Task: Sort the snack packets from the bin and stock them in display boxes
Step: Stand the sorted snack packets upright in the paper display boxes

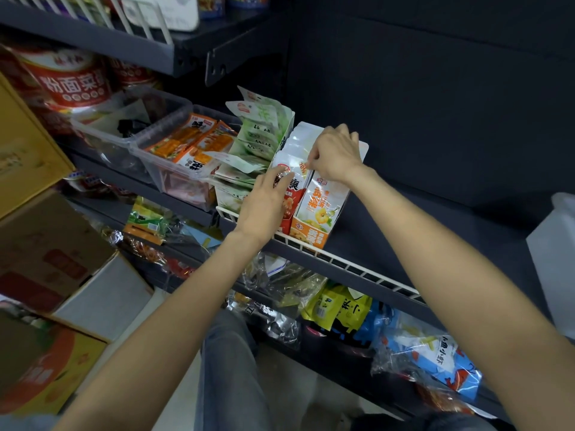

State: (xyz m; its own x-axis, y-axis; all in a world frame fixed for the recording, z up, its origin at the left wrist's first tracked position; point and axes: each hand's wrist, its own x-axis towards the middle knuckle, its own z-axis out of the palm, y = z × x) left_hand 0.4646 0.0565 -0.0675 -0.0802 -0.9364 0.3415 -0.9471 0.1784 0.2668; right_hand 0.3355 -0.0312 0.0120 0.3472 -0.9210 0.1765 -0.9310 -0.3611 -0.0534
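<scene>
1. I see the orange display box (314, 225) at the front edge of the dark shelf (404, 237), against the white wire rail (342, 262), packed with upright white snack packets (300, 141).
2. My right hand (334, 154) sits over the box top, fingers pinched narrow on the top edge of a front packet (317, 194).
3. My left hand (264, 203) reaches in from the left, fingertips (284, 175) touching the red-and-white packet (291, 197) beside it; whether it grips or only presses, I cannot tell.
4. Just left of the orange box: a green box (230, 197) with pale green packets (258, 141), some leaning over.
5. Further left: a clear plastic bin (174, 178) holding orange packets (193, 144), then another clear bin (124, 119).
6. Red tubs (68, 79) stand behind, cardboard cartons (46, 253) at far left.
7. Lower shelf: loose bagged snacks, yellow (339, 309) and blue (435, 353).
</scene>
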